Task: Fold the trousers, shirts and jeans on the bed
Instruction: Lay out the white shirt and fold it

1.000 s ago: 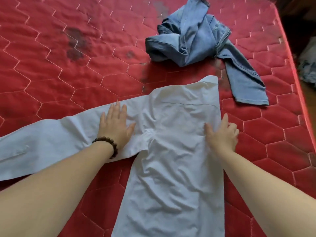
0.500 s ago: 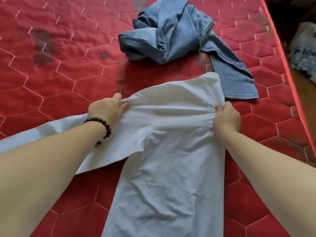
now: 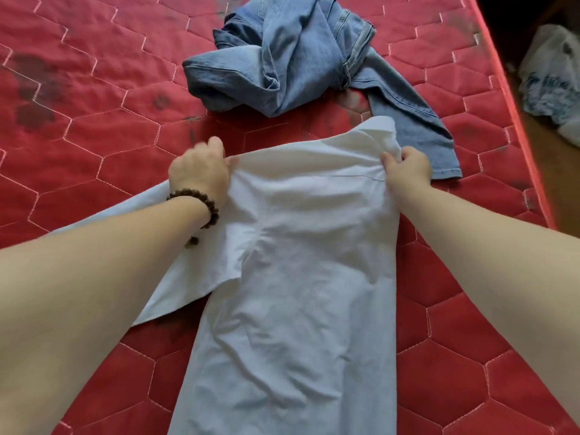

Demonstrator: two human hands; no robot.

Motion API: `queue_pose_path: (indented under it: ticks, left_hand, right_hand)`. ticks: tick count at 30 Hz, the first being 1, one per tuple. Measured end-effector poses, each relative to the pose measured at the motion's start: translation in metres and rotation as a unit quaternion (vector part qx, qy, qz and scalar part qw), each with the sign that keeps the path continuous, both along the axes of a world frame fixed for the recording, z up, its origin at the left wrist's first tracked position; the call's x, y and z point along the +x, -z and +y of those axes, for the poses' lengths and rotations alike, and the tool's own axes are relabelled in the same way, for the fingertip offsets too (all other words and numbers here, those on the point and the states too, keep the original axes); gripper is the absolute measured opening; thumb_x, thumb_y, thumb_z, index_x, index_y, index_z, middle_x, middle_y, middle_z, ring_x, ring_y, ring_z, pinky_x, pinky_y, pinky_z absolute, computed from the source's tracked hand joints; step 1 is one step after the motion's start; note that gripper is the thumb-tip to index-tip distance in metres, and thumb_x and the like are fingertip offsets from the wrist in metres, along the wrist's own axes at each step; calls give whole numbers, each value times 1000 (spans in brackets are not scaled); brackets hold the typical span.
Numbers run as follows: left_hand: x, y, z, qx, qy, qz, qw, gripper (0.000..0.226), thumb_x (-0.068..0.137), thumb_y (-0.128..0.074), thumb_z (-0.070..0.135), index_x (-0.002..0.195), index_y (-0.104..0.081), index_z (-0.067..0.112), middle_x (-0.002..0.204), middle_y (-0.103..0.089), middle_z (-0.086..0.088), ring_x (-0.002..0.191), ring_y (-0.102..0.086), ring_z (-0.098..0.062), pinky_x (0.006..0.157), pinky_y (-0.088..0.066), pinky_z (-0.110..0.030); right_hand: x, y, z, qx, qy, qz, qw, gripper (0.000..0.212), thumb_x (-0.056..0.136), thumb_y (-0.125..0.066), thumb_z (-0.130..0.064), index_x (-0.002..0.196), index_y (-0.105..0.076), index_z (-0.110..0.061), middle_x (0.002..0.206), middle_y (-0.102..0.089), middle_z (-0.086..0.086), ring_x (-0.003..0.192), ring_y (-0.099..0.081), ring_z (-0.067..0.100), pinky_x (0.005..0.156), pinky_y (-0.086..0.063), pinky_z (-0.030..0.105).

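Head: both hands [image 3: 201, 174] [image 3: 408, 166] pinch shirt [image 3: 301, 246] top edge.

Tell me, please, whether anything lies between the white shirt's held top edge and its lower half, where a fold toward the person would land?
Nothing visible does. The left hand and right hand grip the white shirt at its top edge. The jeans lie beyond it, away from the fold's path.

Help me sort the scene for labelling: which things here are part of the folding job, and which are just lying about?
Part of the job:
white shirt, gripped by left hand and right hand
crumpled jeans
red bed

Lying about:
plastic bag on the floor beside the bed
bead bracelet on the left wrist
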State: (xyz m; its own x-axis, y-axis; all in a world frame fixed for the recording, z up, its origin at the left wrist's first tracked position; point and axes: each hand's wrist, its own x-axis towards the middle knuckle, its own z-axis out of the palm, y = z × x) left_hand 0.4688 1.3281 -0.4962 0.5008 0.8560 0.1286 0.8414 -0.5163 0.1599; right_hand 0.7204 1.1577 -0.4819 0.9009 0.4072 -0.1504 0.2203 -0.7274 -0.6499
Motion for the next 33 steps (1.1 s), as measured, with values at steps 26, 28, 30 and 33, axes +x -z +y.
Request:
queue_pose_path:
  ticks: [26,28,30,33]
  left_hand:
    - [-52,21,-155,-125,198,207,950,73,97,-12,52,149,16,9,158,20,-8,145,18,-20,115,16,-36]
    - [-63,17,-160,-89,171,212,958,72,97,-12,49,149,11,5,158,15,-13,146,15,-24,114,15,-38]
    - [-68,14,-185,-99,194,186,958,71,98,-16,45,150,8,4,159,12,-15,146,13,-25,113,16,-40]
    - [-95,21,-226,-139,259,163,942,67,98,-15,43,149,10,7,158,15,-11,145,17,-22,114,17,-37]
  right_hand:
    - [-132,43,-128,-288,-285,-233,884,61,99,-15,-47,153,-7,-21,161,-2,-3,149,3,19,113,11,60]
    - [-138,36,-137,-285,-236,-239,898,60,101,-23,-41,152,-16,-13,161,-9,4,149,-1,24,112,7,63]
    - [-174,29,-137,-219,-262,-242,908,55,99,-40,-28,148,-29,-5,157,-21,11,146,-15,30,111,-2,65]
    - [-248,28,-147,-166,-372,-217,887,52,94,-45,-29,142,-44,-8,151,-36,10,141,-32,29,110,-17,65]
